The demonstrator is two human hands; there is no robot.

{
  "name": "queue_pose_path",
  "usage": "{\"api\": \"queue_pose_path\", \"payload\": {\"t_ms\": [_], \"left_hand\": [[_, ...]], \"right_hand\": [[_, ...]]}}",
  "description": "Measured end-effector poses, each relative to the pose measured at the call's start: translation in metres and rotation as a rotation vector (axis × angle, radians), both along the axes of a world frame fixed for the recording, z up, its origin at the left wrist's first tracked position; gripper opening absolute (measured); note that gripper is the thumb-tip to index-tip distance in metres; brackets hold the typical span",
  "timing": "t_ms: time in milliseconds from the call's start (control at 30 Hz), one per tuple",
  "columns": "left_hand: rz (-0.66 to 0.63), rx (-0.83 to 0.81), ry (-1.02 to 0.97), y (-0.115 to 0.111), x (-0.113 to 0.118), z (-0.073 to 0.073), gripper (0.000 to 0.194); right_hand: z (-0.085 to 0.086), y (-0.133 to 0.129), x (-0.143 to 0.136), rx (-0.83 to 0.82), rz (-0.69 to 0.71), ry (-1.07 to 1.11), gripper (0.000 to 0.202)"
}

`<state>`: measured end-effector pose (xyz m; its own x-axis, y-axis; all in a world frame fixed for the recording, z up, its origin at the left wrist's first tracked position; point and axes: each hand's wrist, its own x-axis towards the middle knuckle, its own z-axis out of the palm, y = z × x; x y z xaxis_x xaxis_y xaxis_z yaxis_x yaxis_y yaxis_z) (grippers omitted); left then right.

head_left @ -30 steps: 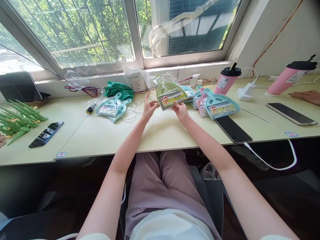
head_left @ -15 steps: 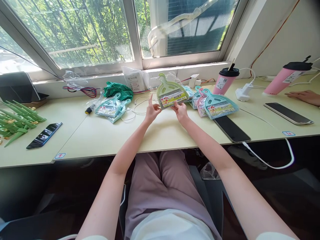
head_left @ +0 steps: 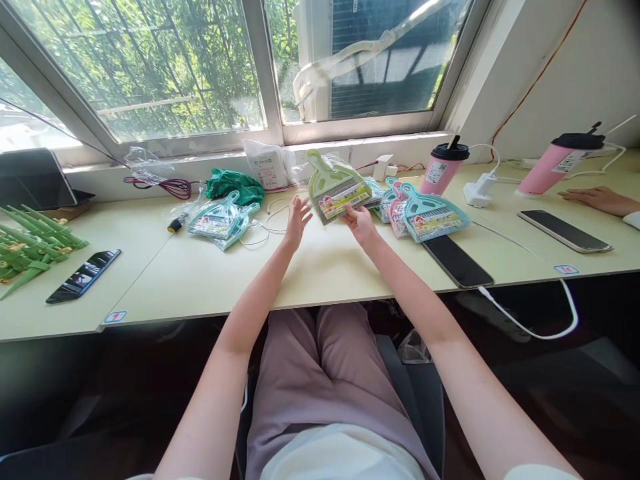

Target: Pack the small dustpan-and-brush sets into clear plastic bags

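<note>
A green mini dustpan and brush set (head_left: 340, 189) in clear wrap, with a printed label, is held up over the desk by my right hand (head_left: 361, 223). My fingers and thumb grip its lower edge. Just left of it, my left hand (head_left: 297, 223) is raised with its fingers apart, holding nothing. To the right, several wrapped sets lie overlapped, a blue one (head_left: 434, 213) on top and a pink one (head_left: 399, 212) beneath it. More blue sets (head_left: 223, 220) lie in a pile to the left.
Behind the left pile is a crumpled green bag (head_left: 234, 188). Phones (head_left: 459, 259) lie along the desk (head_left: 200, 287), one under the right pile. Pink cups (head_left: 443, 172), a white charger (head_left: 479, 189) and another person's hand (head_left: 597, 199) are at right. Green woven stalks (head_left: 35, 243) lie at far left.
My left hand has come off the left side of the green dustpan set, its fingers now apart. My right hand keeps hold, and the set is tilted slightly more.
</note>
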<state>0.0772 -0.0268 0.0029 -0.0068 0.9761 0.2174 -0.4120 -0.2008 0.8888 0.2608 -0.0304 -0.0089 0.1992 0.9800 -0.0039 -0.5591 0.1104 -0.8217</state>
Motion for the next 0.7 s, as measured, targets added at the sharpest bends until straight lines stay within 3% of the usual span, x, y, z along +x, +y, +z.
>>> {"api": "queue_pose_path", "payload": {"t_ms": [67, 167, 333, 467, 600, 700], "left_hand": [[-0.079, -0.009, -0.062, 0.005, -0.004, 0.001, 0.059], [-0.086, -0.037, -0.103, 0.007, -0.005, -0.006, 0.064], [-0.216, -0.094, -0.034, 0.005, 0.006, -0.024, 0.049], [-0.281, -0.059, 0.014, 0.001, 0.013, -0.026, 0.049], [-0.257, -0.093, 0.087, 0.0, 0.012, -0.024, 0.054], [-0.183, -0.149, 0.093, 0.002, 0.008, -0.022, 0.05]], "right_hand": [[-0.001, -0.001, -0.005, 0.0, 0.095, -0.059, 0.02], [-0.005, -0.001, -0.012, 0.012, 0.168, -0.133, 0.027], [-0.01, -0.001, -0.014, 0.067, 0.064, -0.156, 0.037], [-0.006, -0.004, -0.013, 0.064, -0.013, -0.148, 0.034], [0.0, -0.008, -0.013, 0.055, -0.037, -0.264, 0.032], [0.002, -0.009, -0.011, 0.079, -0.071, -0.52, 0.034]]}}
